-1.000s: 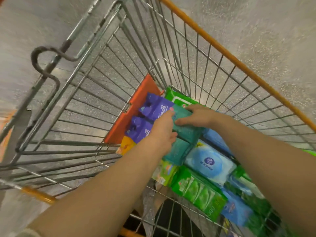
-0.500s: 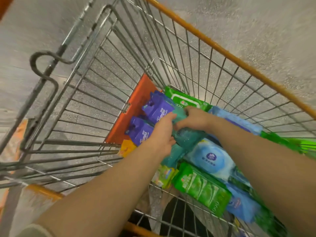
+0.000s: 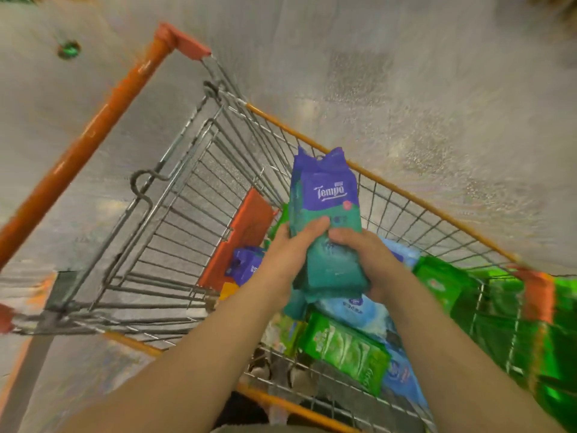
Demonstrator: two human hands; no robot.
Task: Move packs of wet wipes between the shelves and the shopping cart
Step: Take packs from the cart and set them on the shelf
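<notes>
Above the wire basket of an orange-trimmed shopping cart, we hold a purple-and-teal Tempo pack of wet wipes upright in both hands, its purple top pointing away from us and clear of the goods below. Our left hand grips the pack's left edge, fingers curled across the teal front; our right hand clasps the right side from below, its fingers wrapped round the lower teal half. The pack looks like a bundle of several, though motion blur keeps us from counting them.

Beneath our wrists, the near right part of the basket holds a jumble of other packs: a pale blue pack with a round label lies just under the held bundle, a bright green pack rests against its near side, and another green pack sits to the right by the cart's wire wall. A second purple Tempo pack lies lower left of our left hand, beside the orange plastic flap of the child seat. The orange handle bar runs diagonally along the far left. Speckled grey floor fills the rest of the view, blurred by the camera's motion.
</notes>
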